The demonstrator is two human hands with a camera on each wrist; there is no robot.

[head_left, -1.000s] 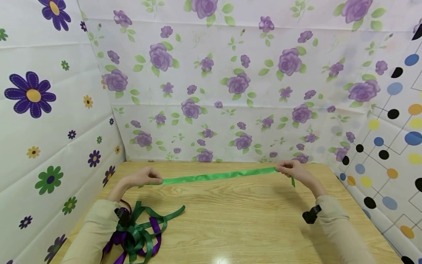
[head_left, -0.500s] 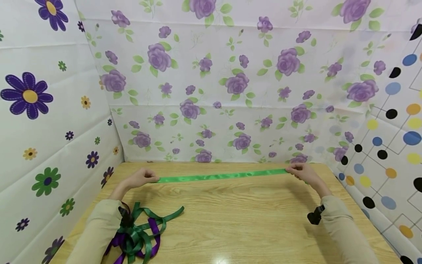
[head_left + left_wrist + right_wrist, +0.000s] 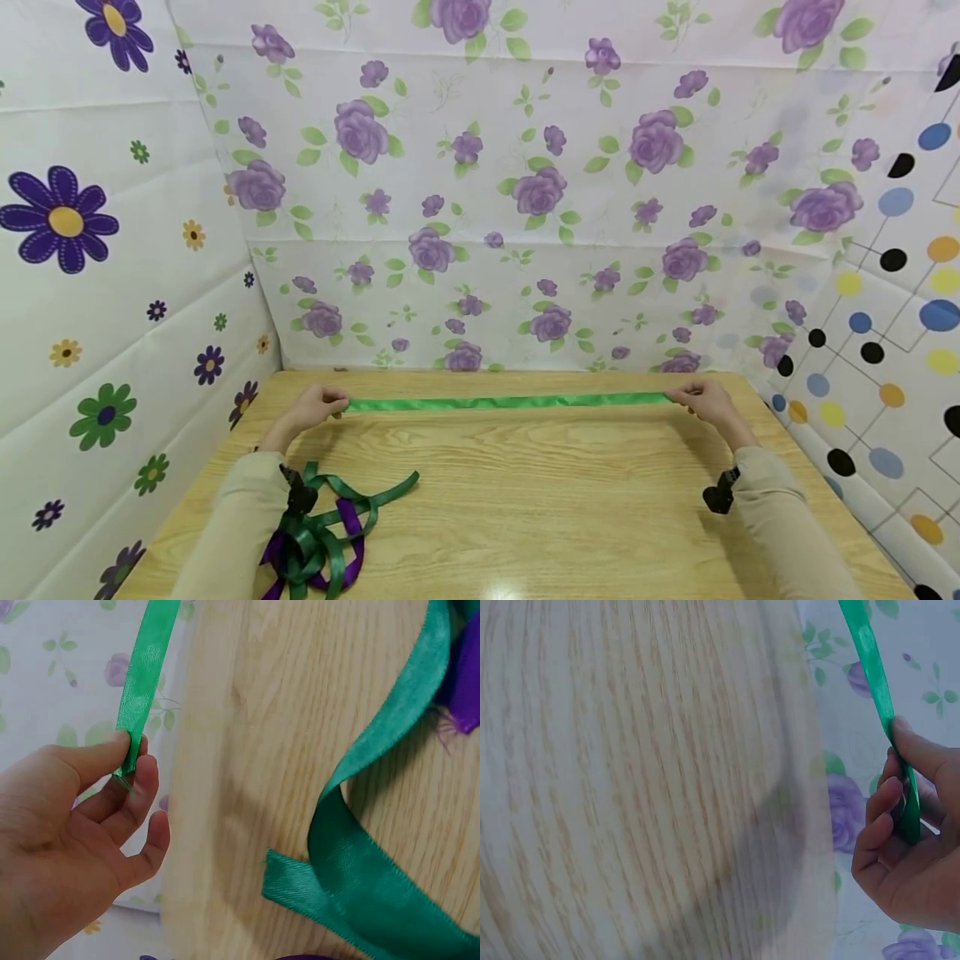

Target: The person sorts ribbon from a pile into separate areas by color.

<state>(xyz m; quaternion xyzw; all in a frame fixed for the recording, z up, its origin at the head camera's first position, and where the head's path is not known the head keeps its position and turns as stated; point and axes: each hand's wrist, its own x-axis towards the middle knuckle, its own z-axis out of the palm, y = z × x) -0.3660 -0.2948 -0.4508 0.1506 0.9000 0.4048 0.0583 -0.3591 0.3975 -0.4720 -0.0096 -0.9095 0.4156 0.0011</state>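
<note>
Ribbon [image 3: 507, 402] stretches straight above the counter [image 3: 525, 500], its frayed tip [image 3: 127, 763] pinched by our left hand [image 3: 312, 407], the other end by our right hand [image 3: 707, 402]; we judge it light, limp and slippery, best gripped flat near both ends.

Bright green ribbon [image 3: 144, 682] cropped by top edge, both wrist views.

A ribbon pile [image 3: 302, 540] lies on the bench [image 3: 562, 500] toward its left edge. Near the far edge, a ribbon [image 3: 510, 402] spans left grip [image 3: 317, 406] to right grip [image 3: 707, 402], cloth [image 3: 487, 200] behind.
</note>
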